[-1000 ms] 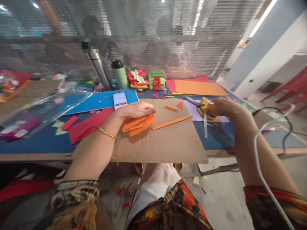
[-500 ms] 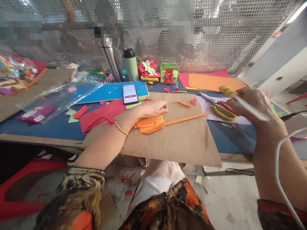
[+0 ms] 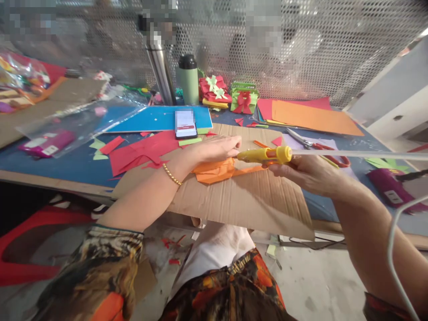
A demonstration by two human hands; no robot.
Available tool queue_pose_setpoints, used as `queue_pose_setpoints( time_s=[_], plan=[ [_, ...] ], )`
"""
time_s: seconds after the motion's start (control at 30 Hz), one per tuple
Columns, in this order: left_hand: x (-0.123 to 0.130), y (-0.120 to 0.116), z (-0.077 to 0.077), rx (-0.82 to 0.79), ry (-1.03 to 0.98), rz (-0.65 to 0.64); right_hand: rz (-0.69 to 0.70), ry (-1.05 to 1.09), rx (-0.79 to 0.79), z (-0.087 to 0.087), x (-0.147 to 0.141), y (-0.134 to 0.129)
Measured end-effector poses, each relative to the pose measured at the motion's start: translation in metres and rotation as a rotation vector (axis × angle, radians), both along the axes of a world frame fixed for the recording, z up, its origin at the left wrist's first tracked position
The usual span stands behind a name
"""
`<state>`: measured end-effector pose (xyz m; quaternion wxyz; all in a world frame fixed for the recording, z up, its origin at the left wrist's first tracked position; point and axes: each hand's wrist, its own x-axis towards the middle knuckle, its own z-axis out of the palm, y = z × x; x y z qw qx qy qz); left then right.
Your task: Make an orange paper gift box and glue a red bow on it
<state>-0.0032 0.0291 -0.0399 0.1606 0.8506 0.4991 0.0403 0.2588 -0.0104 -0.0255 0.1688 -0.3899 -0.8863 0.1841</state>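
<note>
My left hand (image 3: 219, 148) is closed with its fingertips on a folded orange paper piece (image 3: 214, 172), which lies on a cardboard sheet (image 3: 240, 205). An orange paper strip (image 3: 249, 170) runs out from this piece to the right. Held level in my right hand (image 3: 309, 176) is a yellow hot glue gun (image 3: 267, 155), its nozzle close to the fingers of my left hand and just above the orange paper. From the back of the gun a long whitish glue stick (image 3: 354, 154) sticks out to the right. My left fingertips are partly hidden.
Red-handled scissors (image 3: 314, 146) lie right of the cardboard. Beyond it are a phone (image 3: 186, 124), a blue board (image 3: 154, 119), a green bottle (image 3: 189, 82), a steel flask (image 3: 162, 76) and paper boxes (image 3: 244, 98). A white cable (image 3: 391, 240) passes by my right forearm.
My right hand has brought the glue gun leftward from above the scissors to the orange paper, turning its nozzle toward my left hand. My left hand stays on the paper.
</note>
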Motion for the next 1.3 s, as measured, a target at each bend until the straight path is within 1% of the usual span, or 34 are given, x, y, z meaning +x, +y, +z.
queue_pose_setpoints(
  time_s=[0.13,0.27,0.37,0.53,0.77,0.93,1.1,1.3],
  plan=[
    [-0.0005,0.0007,0.0005,0.003,0.042,-0.037,0.076,-0.033,-0.066,0.0033,-0.0047,-0.0005],
    [-0.0022,0.0063,-0.0046,0.008,0.052,-0.062,0.122,-0.012,-0.055,0.0005,-0.0038,-0.0006],
    [-0.0023,0.0077,-0.0056,-0.001,0.062,-0.055,0.118,-0.006,-0.036,-0.0012,-0.0036,-0.0006],
    [-0.0006,0.0049,-0.0021,-0.021,0.063,-0.031,0.118,0.01,-0.039,-0.0035,-0.0048,0.0003],
    [0.0003,0.0026,-0.0003,0.006,0.075,-0.046,0.049,-0.076,-0.049,-0.0062,-0.0061,0.0013],
    [0.0004,0.0036,-0.001,0.008,0.073,-0.065,0.058,-0.067,-0.038,-0.0063,-0.0067,0.0018],
    [0.0009,0.0032,-0.0004,-0.002,0.087,-0.045,0.092,-0.048,-0.003,-0.006,-0.004,0.0042],
    [0.0,0.0038,-0.0013,0.014,0.098,-0.064,0.093,-0.05,0.011,-0.0036,-0.0048,0.0038]
  ],
)
